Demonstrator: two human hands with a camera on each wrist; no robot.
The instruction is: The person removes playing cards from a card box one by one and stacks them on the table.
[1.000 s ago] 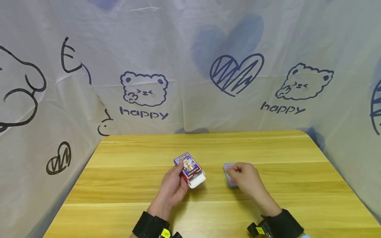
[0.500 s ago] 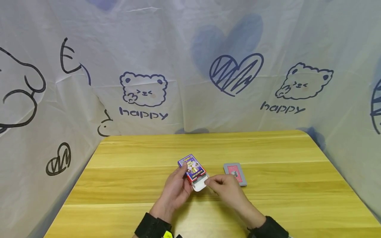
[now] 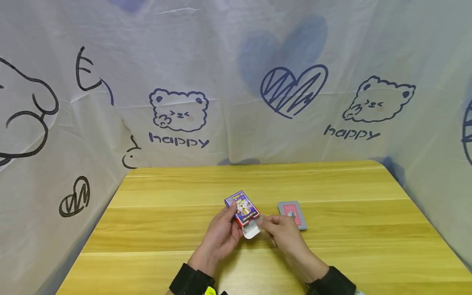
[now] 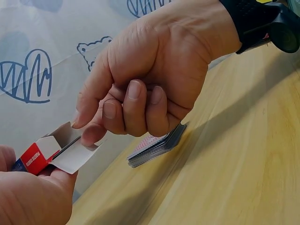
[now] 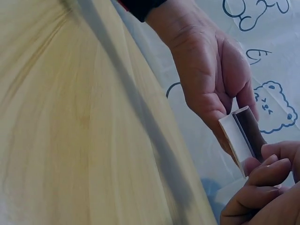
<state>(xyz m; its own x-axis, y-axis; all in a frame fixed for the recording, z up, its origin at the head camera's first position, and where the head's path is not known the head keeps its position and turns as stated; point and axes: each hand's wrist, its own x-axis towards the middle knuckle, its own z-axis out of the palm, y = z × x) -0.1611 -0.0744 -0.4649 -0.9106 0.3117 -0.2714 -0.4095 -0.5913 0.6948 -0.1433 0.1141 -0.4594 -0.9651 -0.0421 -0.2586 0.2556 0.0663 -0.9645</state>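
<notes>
My left hand [image 3: 221, 235] grips a purple and red playing-card box [image 3: 242, 208], its thumb on the printed face. The box is tilted, its end opened toward the right hand. A white flap [image 4: 77, 157] sticks out from that end. My right hand [image 3: 287, 235] is at the opening, with thumb and index finger pinching a thin dark-edged piece, apparently a playing card [image 4: 68, 146]; its other fingers are curled. In the right wrist view the fingertips partly hide this piece. Behind the right hand, a deck of playing cards [image 3: 296, 215] lies back-up on the table, red pattern inside a grey border.
Wood-grain table [image 3: 155, 229] lies beneath both hands. White cloth [image 3: 236, 82] with drawn bears and hearts hangs behind it and at both sides. Black straps [image 3: 332, 280] with cameras are on both wrists.
My right hand has left the deck on the table and moved left to the box's open end. The left hand has shifted slightly right with the box.
</notes>
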